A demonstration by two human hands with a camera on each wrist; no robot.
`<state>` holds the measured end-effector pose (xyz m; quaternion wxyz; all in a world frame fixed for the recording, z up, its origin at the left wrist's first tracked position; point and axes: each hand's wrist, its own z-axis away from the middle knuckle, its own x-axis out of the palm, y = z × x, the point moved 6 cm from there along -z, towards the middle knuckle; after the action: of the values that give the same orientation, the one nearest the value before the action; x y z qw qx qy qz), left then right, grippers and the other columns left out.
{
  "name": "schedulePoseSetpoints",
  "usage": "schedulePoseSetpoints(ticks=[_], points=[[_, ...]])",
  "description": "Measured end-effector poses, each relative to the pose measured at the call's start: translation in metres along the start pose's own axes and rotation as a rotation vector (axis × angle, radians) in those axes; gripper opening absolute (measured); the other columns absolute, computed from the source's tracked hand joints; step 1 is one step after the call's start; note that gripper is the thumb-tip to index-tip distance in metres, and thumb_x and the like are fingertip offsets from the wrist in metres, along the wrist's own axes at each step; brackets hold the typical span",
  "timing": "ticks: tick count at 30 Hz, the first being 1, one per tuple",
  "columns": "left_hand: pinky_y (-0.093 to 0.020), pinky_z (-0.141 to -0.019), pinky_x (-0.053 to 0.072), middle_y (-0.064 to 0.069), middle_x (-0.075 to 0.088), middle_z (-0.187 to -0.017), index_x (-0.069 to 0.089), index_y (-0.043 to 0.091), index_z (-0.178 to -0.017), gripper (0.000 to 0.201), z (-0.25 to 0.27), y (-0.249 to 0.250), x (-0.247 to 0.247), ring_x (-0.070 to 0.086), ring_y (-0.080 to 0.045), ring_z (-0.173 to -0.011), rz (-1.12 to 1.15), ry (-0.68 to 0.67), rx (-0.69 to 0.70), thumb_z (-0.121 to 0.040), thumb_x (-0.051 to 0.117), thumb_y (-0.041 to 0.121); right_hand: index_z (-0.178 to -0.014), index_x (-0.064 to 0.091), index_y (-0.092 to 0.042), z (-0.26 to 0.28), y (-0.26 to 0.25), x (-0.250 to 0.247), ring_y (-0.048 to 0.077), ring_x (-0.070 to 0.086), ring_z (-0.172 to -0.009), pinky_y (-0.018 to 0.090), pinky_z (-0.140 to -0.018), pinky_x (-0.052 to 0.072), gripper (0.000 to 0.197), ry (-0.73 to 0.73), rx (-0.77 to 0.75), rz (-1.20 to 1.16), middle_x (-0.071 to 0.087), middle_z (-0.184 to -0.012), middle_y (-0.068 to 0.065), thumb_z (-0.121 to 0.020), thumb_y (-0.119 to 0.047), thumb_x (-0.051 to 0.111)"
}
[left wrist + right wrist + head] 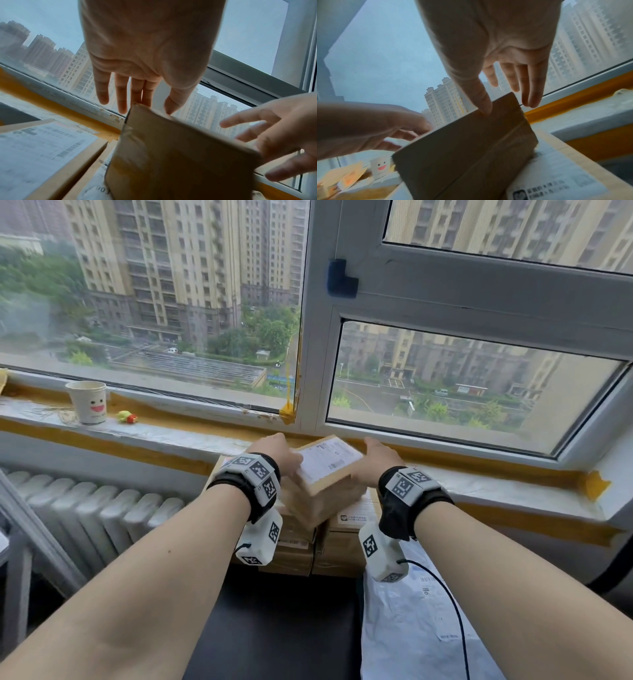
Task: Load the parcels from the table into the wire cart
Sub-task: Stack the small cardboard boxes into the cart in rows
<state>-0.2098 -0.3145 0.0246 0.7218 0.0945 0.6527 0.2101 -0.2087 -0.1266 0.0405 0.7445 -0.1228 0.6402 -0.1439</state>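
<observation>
A brown cardboard parcel [325, 465] with a white label on top sits tilted and blurred on top of a stack of parcels [342, 539] below the windowsill. My left hand [277, 451] is at its left side and my right hand [376, 457] at its right side. In the left wrist view the left hand [137, 92] has straight fingers at the parcel's [180, 155] far corner, with the thumb over its top edge. In the right wrist view the right hand's [505, 75] thumb touches the parcel's [467, 155] top edge, with the fingers straight behind it. No wire cart shows.
The stack stands on a black table [274, 628], with a white plastic mailer [411, 628] at the right. Another labelled parcel [42, 148] lies left of the top one. A paper cup [88, 402] stands on the windowsill, and a radiator [85, 508] is at the left.
</observation>
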Motion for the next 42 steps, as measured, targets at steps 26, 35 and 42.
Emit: schedulePoseSetpoints(ticks=[26,35,42], points=[[-0.039,-0.096,0.049,-0.013,0.036,-0.131,0.04,0.01,-0.133,0.061,0.038,0.07,-0.01,0.051,-0.03,-0.114,0.735,0.141,0.074,-0.086,0.063,0.042,-0.126,0.044,-0.017,0.059,0.025,-0.038,0.029,0.062,-0.106,0.046,-0.093,0.052,0.037,0.281,0.153,-0.812,0.061,-0.119,0.009,-0.091,-0.025,0.053],[-0.043,-0.09,0.053,-0.01,0.057,-0.12,0.036,0.011,-0.118,0.046,0.107,0.15,0.037,0.061,-0.029,-0.103,0.833,-0.043,0.246,-0.085,0.062,0.028,-0.13,0.046,-0.021,0.133,0.106,-0.05,0.027,0.064,-0.1,0.043,-0.088,0.055,0.04,0.449,0.253,-0.875,0.061,-0.118,0.007,-0.091,-0.012,0.05],[-0.045,-0.091,0.053,-0.012,0.056,-0.125,0.037,0.01,-0.126,0.052,0.178,0.236,0.075,0.06,-0.032,-0.109,0.762,-0.138,0.387,-0.084,0.061,0.028,-0.135,0.046,-0.018,0.212,0.191,-0.074,0.023,0.061,-0.103,0.035,-0.085,0.055,0.044,0.572,0.283,-0.893,0.061,-0.118,0.006,-0.093,-0.007,0.048]])
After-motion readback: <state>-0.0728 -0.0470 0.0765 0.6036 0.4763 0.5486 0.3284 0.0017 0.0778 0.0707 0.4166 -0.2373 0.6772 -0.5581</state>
